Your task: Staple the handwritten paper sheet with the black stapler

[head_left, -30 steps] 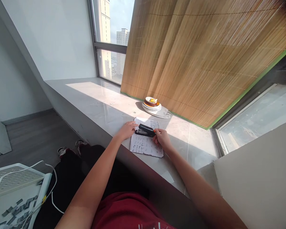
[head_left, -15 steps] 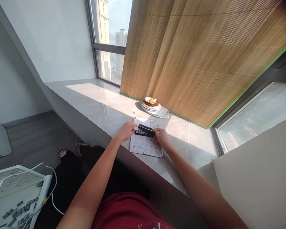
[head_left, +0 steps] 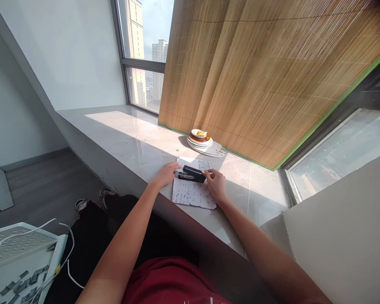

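A black stapler (head_left: 192,173) with a red-orange spot at its right end lies over a sheet of paper (head_left: 190,194) covered in handwriting, on the pale window sill. My right hand (head_left: 215,183) pinches the stapler's right end between thumb and fingers. At the stapler's left end is my left hand (head_left: 167,174), its fingers closed together by the metal tip. Whether the left fingers hold something small there is too fine to make out.
Stacked plates (head_left: 200,139) stand behind the paper, partly on an oval plate (head_left: 217,149). A bamboo blind (head_left: 240,76) hangs behind them. At the lower left, a white perforated tray (head_left: 22,240) holds grey pieces and a white cable.
The fingers of my right hand have shifted a little at the stapler's right end, and less of them lies below it. My left hand has moved slightly left.
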A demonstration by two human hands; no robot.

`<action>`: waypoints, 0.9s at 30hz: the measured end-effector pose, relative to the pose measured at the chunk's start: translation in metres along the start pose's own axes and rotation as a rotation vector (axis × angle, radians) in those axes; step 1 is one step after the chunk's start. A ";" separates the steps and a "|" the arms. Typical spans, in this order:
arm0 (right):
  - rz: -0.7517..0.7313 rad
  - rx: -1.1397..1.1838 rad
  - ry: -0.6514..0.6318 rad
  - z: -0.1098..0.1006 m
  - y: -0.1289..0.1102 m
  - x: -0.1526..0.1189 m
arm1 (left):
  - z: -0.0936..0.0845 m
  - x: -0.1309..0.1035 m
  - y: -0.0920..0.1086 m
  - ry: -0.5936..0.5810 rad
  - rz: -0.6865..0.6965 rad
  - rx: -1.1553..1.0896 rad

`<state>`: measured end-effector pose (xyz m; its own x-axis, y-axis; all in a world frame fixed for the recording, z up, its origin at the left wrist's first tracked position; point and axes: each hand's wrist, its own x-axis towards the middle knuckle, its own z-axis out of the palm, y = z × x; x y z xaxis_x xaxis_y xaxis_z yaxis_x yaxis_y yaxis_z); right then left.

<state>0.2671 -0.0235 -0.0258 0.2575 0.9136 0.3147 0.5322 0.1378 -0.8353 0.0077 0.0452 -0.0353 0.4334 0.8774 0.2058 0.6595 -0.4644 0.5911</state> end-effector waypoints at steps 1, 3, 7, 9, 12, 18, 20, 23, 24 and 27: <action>-0.065 -0.004 0.051 0.000 -0.001 0.000 | 0.000 0.000 0.000 0.002 0.001 -0.003; -0.199 -0.005 0.031 0.001 -0.003 0.002 | 0.000 0.000 -0.001 -0.001 -0.004 -0.010; -0.421 -0.041 -0.241 0.010 0.002 0.007 | 0.003 0.001 -0.005 0.008 -0.028 -0.027; -0.447 -0.066 -0.283 0.015 0.007 0.008 | 0.004 0.002 -0.007 0.021 -0.026 -0.023; -0.448 -0.101 -0.187 0.019 0.011 0.007 | 0.004 0.003 -0.010 0.037 -0.002 -0.018; -0.708 -0.225 0.177 0.017 0.004 -0.001 | 0.001 0.003 -0.003 0.193 -0.097 -0.386; -0.821 -0.267 0.215 0.017 0.003 -0.004 | 0.001 0.004 0.004 0.282 -0.187 -0.669; -0.965 -0.316 0.133 0.017 0.003 -0.007 | 0.000 0.006 0.016 0.272 -0.330 -1.059; -0.996 -0.337 0.100 0.018 0.004 -0.008 | 0.000 0.007 0.020 0.230 -0.382 -1.198; -1.066 -0.393 0.056 0.018 0.005 -0.009 | -0.001 0.013 0.029 0.112 -0.477 -1.500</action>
<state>0.2525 -0.0241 -0.0406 -0.4476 0.3831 0.8080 0.7150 0.6960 0.0661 0.0319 0.0431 -0.0143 0.2809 0.9378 -0.2038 -0.4967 0.3238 0.8053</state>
